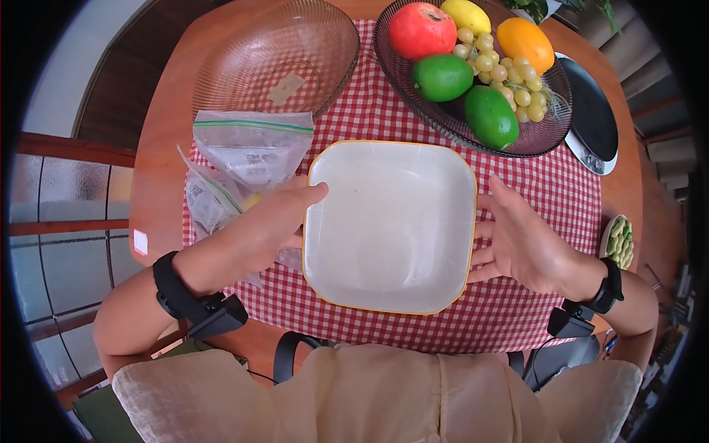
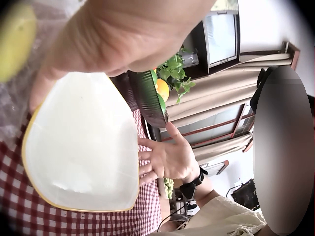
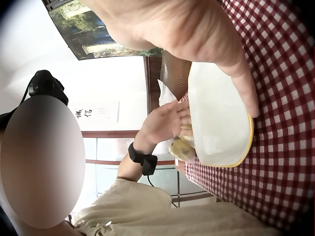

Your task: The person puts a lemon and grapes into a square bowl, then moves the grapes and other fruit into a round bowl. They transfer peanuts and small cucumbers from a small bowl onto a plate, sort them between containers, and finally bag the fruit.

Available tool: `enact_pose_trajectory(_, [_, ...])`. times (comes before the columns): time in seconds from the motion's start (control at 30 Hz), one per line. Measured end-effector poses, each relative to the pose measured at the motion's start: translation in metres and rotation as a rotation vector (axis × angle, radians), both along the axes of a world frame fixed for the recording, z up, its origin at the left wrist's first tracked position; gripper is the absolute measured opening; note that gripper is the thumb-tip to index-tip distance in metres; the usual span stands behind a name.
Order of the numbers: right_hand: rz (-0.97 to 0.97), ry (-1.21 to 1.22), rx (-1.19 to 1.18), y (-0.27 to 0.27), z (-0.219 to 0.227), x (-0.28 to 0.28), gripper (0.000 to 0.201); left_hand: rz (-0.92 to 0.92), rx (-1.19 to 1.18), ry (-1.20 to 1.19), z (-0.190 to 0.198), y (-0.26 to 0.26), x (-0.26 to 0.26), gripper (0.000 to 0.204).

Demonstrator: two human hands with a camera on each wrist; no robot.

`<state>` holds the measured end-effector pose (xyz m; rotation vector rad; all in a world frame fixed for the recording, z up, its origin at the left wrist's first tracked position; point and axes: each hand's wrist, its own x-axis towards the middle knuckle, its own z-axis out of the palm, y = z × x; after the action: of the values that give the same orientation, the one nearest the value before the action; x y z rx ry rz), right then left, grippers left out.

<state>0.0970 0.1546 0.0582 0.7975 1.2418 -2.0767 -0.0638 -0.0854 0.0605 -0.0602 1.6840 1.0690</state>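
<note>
A white square dish with a yellow rim lies on the checked cloth, with nothing in it. At its left side is my left hand, thumb extended at the rim; the right wrist view shows the straight fingers of this left hand against the dish's side. On the opposite side my right hand has its fingers straight and spread, their tips at the dish's edge, thumb raised. The left wrist view also shows this right hand flat beside the dish. Neither hand curls round it.
Zip bags, one with something yellow inside, lie left, partly behind my left hand. A ribbed glass bowl stands back left. A dark bowl of fruit is back right, beside a black oval dish. A small green-filled bowl sits far right.
</note>
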Motion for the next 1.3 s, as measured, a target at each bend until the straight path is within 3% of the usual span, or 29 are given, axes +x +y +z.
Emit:
enact_pose_trajectory(0.2, [-0.010, -0.020, 0.001, 0.000, -0.006, 0.000, 0.083, -0.074, -0.051, 0.031, -0.007, 0.001, 0.000, 0.046])
enact_pose_trajectory(0.4, [0.011, 0.016, -0.026, 0.002, -0.008, 0.002, 0.084, -0.011, 0.085, -0.023, -0.008, -0.003, 0.003, 0.045])
enact_pose_trajectory(0.97, [0.016, 0.037, -0.034, 0.000, -0.013, 0.003, 0.080, -0.122, 0.037, 0.030, 0.010, 0.009, 0.008, 0.055])
enact_pose_trajectory(1.3, [0.037, 0.046, -0.046, 0.002, -0.013, 0.004, 0.080, -0.065, -0.040, 0.059, 0.007, 0.010, 0.012, 0.053])
